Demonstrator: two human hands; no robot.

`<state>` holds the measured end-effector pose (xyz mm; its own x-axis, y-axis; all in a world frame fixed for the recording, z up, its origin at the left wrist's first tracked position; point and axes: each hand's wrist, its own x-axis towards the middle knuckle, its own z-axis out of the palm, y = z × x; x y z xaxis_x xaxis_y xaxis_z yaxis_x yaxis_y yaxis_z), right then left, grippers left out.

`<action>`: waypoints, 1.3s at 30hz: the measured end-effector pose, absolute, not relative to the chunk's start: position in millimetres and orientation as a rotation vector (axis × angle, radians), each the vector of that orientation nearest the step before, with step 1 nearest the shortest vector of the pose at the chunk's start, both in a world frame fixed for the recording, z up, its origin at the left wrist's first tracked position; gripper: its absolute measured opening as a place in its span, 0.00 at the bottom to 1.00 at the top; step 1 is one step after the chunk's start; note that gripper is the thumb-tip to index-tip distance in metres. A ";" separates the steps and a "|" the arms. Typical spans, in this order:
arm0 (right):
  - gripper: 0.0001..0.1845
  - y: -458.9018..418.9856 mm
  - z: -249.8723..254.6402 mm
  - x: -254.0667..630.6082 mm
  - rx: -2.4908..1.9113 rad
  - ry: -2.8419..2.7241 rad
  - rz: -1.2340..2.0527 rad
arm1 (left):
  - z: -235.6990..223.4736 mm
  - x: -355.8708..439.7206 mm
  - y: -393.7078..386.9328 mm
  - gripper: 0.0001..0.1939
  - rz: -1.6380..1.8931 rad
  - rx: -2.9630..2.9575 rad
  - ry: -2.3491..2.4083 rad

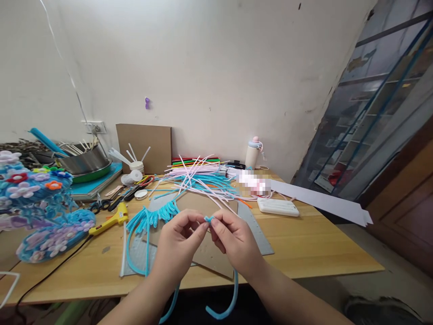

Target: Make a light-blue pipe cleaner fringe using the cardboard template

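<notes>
My left hand [177, 241] and my right hand [233, 239] meet above the front edge of the wooden table [314, 253]. Both pinch a light blue pipe cleaner [209, 219] between thumb and forefinger at its bent top. Its two long ends hang down past my wrists, one curling below the table edge [223, 311]. Just behind my left hand lies a looped piece made of blue pipe cleaners [154, 216], resting on grey cardboard [252, 225].
A heap of pink and blue pipe cleaners [199, 178] lies mid-table. A yellow glue gun [110, 221], scissors [99, 205], a white case [278, 206] and a bottle [253, 153] sit around. Flowered blue craft pieces [37, 203] stand left.
</notes>
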<state>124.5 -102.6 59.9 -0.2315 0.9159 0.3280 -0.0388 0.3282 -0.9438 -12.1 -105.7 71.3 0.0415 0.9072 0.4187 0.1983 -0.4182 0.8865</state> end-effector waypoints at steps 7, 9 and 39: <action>0.15 -101.4 57.1 121.1 -0.842 -1.394 1.327 | 56.7 -21.1 -111.2 0.07 1.547 2.480 1.247; 0.15 -99.7 57.9 120.8 -0.834 -1.295 1.538 | 50.5 -27.1 -110.9 0.11 1.510 2.839 1.171; 0.14 -105.1 54.1 131.0 -0.921 -1.619 1.643 | 75.8 -45.8 -126.6 0.17 0.854 2.738 1.127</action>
<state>131.0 -105.1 54.1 -0.5448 0.8376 -0.0406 0.0285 -0.0298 -0.9991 -45.8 -126.6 75.8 0.5792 0.6659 0.4703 0.6329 -0.7309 0.2554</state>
